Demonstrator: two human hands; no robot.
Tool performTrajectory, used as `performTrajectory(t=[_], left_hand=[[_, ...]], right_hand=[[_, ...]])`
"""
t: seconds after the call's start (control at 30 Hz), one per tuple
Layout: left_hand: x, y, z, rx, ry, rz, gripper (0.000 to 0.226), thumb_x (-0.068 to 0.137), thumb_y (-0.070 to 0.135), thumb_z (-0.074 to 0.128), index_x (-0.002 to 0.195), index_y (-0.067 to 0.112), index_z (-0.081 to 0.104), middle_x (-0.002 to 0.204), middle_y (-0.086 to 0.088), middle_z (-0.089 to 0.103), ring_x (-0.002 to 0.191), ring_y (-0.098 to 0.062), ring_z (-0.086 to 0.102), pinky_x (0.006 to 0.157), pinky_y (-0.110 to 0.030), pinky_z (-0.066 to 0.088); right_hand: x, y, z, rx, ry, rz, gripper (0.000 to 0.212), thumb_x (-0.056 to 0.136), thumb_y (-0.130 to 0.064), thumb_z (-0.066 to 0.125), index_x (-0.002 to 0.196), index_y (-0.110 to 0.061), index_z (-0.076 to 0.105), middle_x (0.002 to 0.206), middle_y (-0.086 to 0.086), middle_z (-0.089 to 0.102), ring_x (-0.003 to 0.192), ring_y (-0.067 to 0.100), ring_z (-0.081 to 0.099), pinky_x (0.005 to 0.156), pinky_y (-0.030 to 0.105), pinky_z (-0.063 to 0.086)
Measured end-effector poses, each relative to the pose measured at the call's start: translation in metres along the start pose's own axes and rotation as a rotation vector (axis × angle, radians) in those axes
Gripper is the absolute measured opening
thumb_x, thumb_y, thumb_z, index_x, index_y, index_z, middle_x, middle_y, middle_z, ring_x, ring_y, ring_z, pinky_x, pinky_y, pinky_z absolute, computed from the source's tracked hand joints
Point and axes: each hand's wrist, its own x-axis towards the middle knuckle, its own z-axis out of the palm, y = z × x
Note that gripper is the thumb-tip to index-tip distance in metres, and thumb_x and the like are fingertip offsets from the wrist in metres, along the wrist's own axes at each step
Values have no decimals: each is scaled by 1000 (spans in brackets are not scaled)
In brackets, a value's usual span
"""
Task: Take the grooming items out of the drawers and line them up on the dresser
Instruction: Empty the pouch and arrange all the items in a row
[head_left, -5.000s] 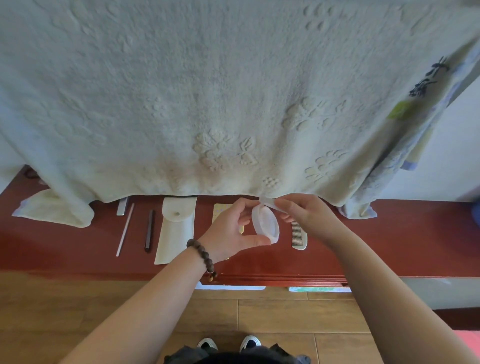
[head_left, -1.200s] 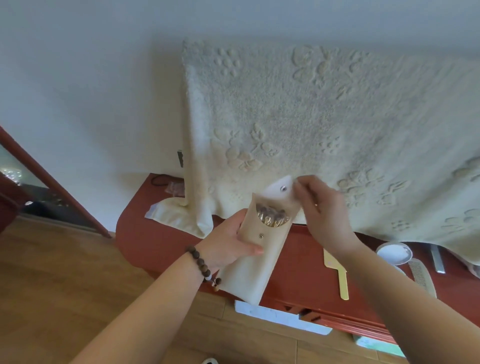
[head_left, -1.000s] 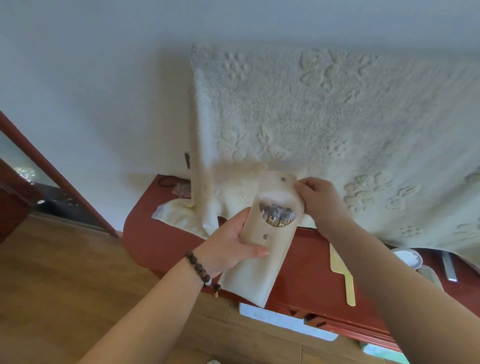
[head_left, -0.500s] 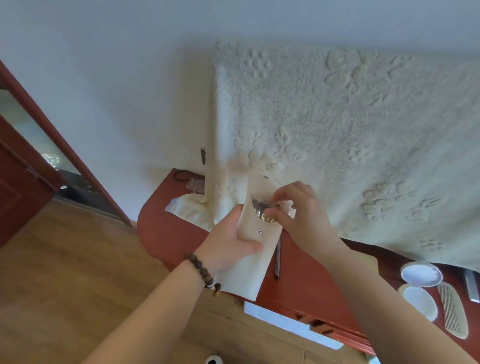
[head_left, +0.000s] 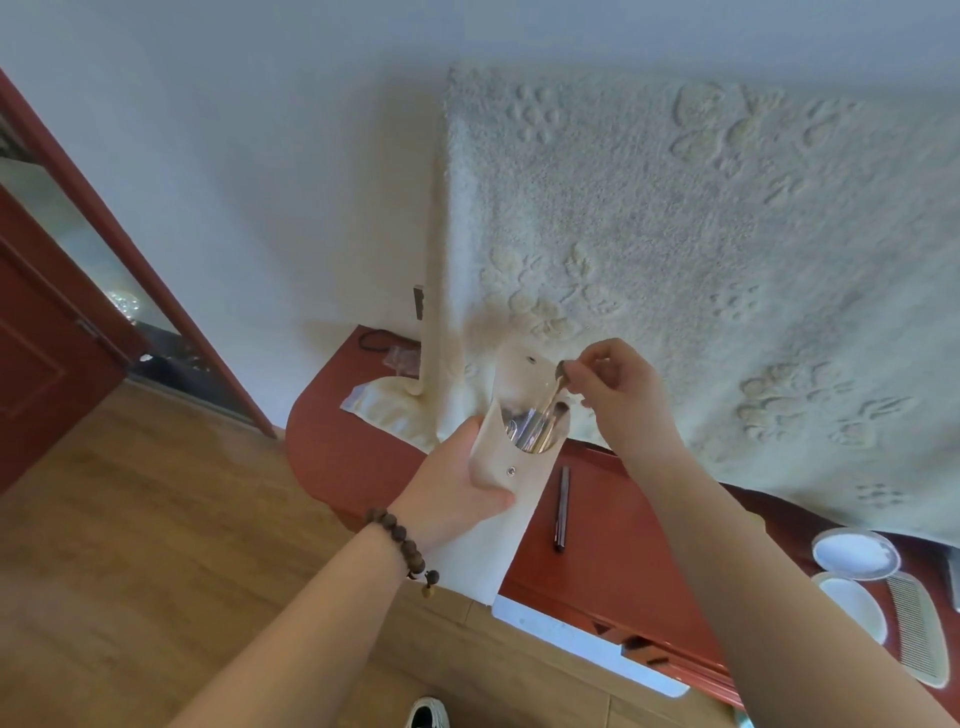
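The left hand (head_left: 457, 483) gripped a cream pouch (head_left: 511, 478) upright above the tabletop's (head_left: 613, 551) front edge, its flap open and metal tools (head_left: 537, 428) showing at the mouth. The right hand's (head_left: 618, 387) fingers (head_left: 582, 371) pinched the top of one slim tool (head_left: 555, 387), partly raised from the pouch. A dark pen-like stick (head_left: 562, 506) lay on the tabletop just beside the pouch; two white round dishes (head_left: 854, 553) and a comb (head_left: 917, 629) lay toward the right end.

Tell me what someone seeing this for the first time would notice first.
Probably the two hands at centre: the left hand grips an open cream pouch of metal tools while the right hand pinches one tool partly out of it. Behind them, a big embossed cream towel hangs over the red dresser.
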Motion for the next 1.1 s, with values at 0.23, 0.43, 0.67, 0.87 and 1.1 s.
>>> performTrajectory(t=[0.23,0.43,0.67,0.87,1.1], left_hand=[[5,-4,6,42,-26,-22,49,76,10,70,117,26,48,106,8,64,96,-7,62,84,-31,54],[6,-27,12,106,-48,-118,51,78,8,69,119,28,45,105,9,60,97,-7,58,74,-19,48],[0,-56,17,19,1,-271,53,70,6,67,116,26,51,105,5,65,100,-14,62,86,-35,51],[2,-58,19,20,33,-308,49,71,5,68,113,24,52,104,4,65,98,-14,62,87,-38,52],[4,-55,19,30,44,-327,48,73,5,67,114,24,51,104,4,64,97,-15,62,87,-40,53]], right_hand=[[-2,9,-5,134,-133,158,11,83,-10,70,86,-11,60,80,12,69,72,18,63,67,27,47],[16,25,-42,397,178,184,12,92,-4,57,90,-15,53,77,8,64,65,19,68,56,28,55],[3,111,-51,35,51,371,17,89,3,58,102,-7,58,78,17,63,60,23,65,56,29,59],[0,166,-24,-150,-50,560,14,82,1,67,81,-10,58,75,12,64,53,19,60,62,35,60],[7,180,-7,-481,-16,492,16,79,-21,74,91,-19,65,89,3,66,77,23,61,67,30,45]])
